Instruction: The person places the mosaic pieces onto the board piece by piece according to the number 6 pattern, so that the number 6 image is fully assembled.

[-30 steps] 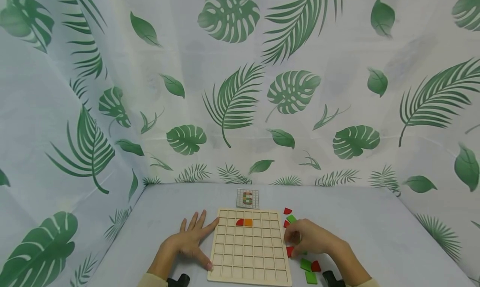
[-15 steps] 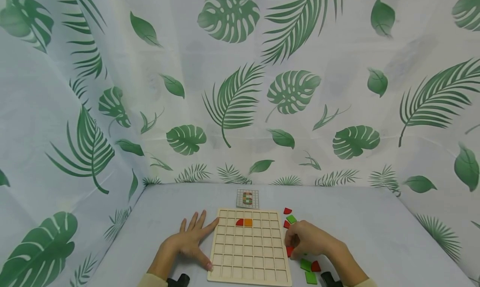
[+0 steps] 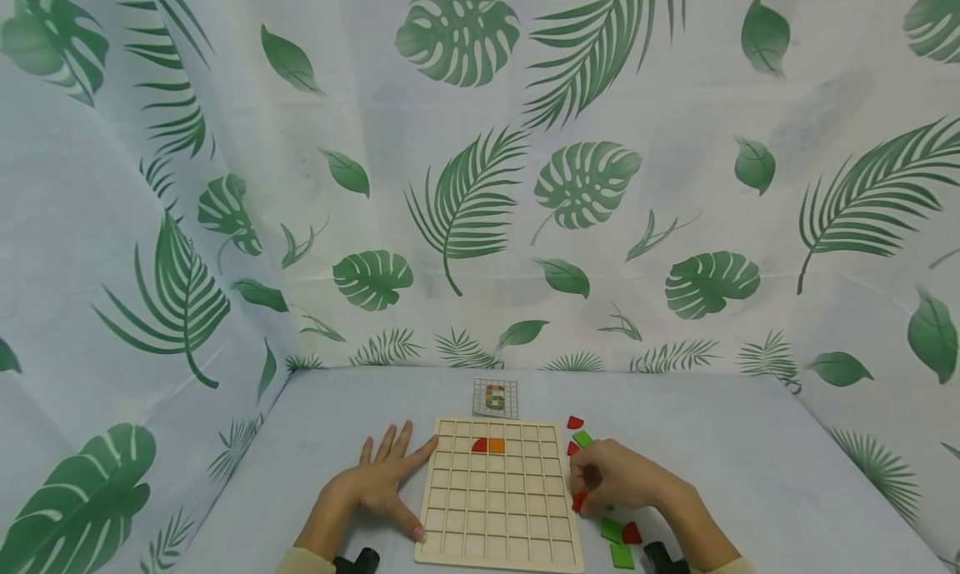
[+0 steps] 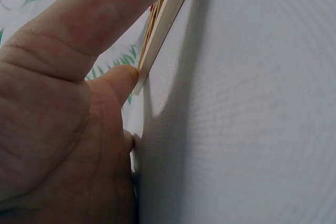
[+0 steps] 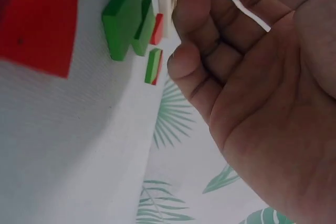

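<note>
A pale wooden grid board (image 3: 495, 501) lies on the table, bearing a red quarter-round tile (image 3: 480, 446) and an orange square tile (image 3: 497, 446) side by side in its second row. With fingers spread, my left hand (image 3: 378, 481) touches the board's left edge; the left wrist view shows the board's side (image 4: 163, 30) against the fingers. My right hand (image 3: 630, 476) is at the board's right edge, thumb and forefinger pinching a red tile (image 3: 579, 501). Those fingertips lie outside the right wrist view, where the other fingers curl toward the palm.
A small pattern card (image 3: 495, 397) lies beyond the board. Red and green tiles are scattered right of it, including a red tile (image 3: 575, 422), a green tile (image 3: 582, 437) and, nearer, another green tile (image 3: 622, 555). Leaf-printed cloth (image 3: 480, 224) hangs behind the table.
The right hand has shifted very slightly, and the red tile at its fingertips now looks tilted and shows less of its face. The left hand and board have stayed put.
</note>
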A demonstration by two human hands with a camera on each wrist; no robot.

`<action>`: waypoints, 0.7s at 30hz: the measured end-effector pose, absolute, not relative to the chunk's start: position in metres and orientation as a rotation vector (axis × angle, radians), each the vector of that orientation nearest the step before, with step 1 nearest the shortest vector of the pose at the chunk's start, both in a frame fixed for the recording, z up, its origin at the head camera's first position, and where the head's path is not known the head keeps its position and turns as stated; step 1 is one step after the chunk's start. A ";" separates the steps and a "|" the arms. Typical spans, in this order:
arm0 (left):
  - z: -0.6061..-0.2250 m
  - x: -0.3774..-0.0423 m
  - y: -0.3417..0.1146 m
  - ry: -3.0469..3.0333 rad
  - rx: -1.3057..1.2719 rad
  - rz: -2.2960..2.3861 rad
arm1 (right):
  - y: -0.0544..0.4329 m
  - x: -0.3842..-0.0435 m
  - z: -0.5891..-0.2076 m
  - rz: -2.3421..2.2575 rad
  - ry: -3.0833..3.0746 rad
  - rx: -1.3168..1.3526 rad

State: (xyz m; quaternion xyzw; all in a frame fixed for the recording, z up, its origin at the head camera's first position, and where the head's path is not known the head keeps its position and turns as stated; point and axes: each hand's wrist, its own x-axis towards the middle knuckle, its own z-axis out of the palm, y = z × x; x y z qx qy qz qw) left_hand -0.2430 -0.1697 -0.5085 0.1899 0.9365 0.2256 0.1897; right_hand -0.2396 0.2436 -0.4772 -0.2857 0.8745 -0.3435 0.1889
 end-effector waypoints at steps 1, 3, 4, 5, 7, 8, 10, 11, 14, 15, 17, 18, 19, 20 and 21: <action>-0.508 -0.243 -0.169 2.633 0.535 0.633 | 0.245 -0.240 -0.477 -0.987 2.456 -0.830; -0.507 -0.242 -0.169 2.634 0.534 0.632 | 0.248 -0.242 -0.476 -1.036 2.451 -0.884; -0.507 -0.242 -0.169 2.633 0.533 0.633 | 0.249 -0.242 -0.476 -1.063 2.448 -0.908; -0.507 -0.242 -0.169 2.632 0.534 0.637 | 0.250 -0.242 -0.476 -1.094 2.445 -0.922; -0.508 -0.242 -0.169 2.628 0.536 0.642 | 0.250 -0.243 -0.476 -1.169 2.432 -0.946; -0.508 -0.242 -0.169 2.626 0.537 0.645 | 0.250 -0.243 -0.476 -1.200 2.428 -0.951; -0.509 -0.243 -0.170 2.625 0.540 0.647 | 0.249 -0.243 -0.476 -1.246 2.438 -0.962; -0.509 -0.243 -0.170 2.624 0.542 0.647 | 0.248 -0.243 -0.476 -1.263 2.455 -0.966; -0.510 -0.243 -0.171 2.625 0.550 0.646 | 0.247 -0.244 -0.475 -1.285 2.537 -0.968; -0.510 -0.243 -0.171 2.625 0.552 0.646 | 0.246 -0.245 -0.475 -1.289 2.568 -0.957; -0.510 -0.244 -0.171 2.623 0.554 0.643 | 0.245 -0.245 -0.475 -1.305 2.621 -0.924; -0.510 -0.244 -0.171 2.623 0.554 0.641 | 0.244 -0.245 -0.475 -1.315 2.640 -0.900; -0.510 -0.243 -0.171 2.623 0.553 0.638 | 0.243 -0.245 -0.474 -1.321 2.664 -0.877; -0.510 -0.243 -0.171 2.623 0.553 0.635 | 0.243 -0.246 -0.475 -1.333 2.684 -0.853; -0.509 -0.243 -0.171 2.622 0.551 0.634 | 0.242 -0.246 -0.475 -1.350 2.696 -0.827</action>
